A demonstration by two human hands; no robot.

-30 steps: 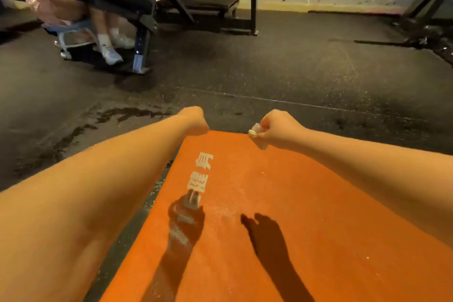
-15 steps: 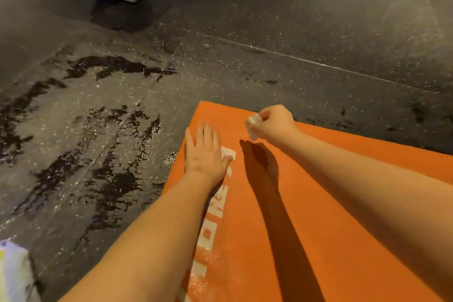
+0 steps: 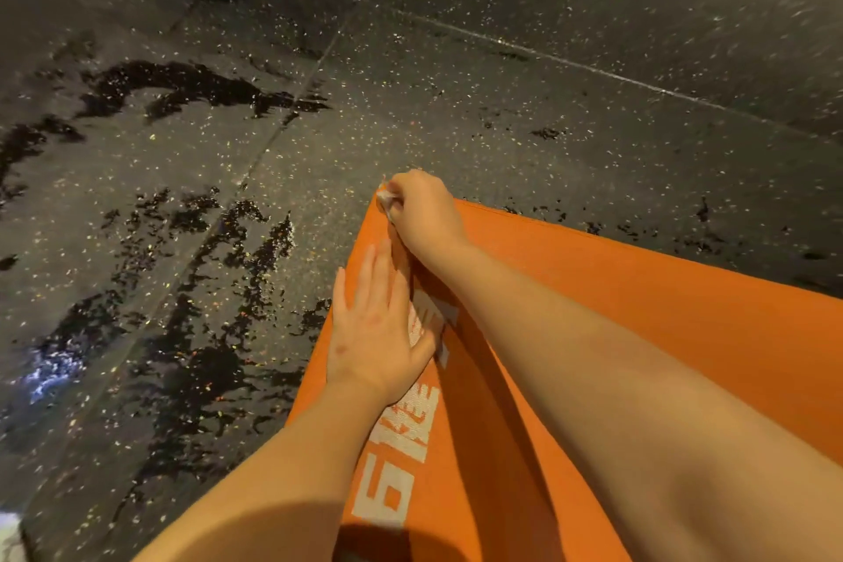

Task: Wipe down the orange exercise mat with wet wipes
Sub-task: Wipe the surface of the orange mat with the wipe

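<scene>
We press our left hand (image 3: 381, 324) flat, fingers straight together, on the orange mat (image 3: 638, 315) lying on the floor (image 3: 410, 105); our right hand (image 3: 422, 210) pinches a wet wipe (image 3: 384, 198) at its far corner

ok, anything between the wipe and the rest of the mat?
Right hand has the wipe in its grip at the far left corner of the mat. Left hand lies flat on the mat just behind it, over the white lettering, and could block a stroke back along that edge. Nothing else visible on the mat.
</scene>
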